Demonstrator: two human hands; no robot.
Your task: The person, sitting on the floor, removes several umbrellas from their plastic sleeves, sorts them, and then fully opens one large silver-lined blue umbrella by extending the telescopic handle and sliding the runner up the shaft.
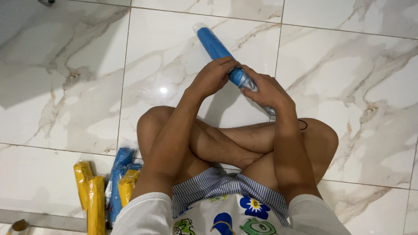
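Head view: gripping blue roll with left hand and right hand fingers clamped around its near end, long axis slanting away over floor.

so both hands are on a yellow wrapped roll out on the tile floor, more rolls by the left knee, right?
Not yellow: the head view shows the left hand and right hand gripping a blue wrapped roll. The spare rolls sit by the left knee.

One blue roll in hands, three yellow rolls, two blue rolls
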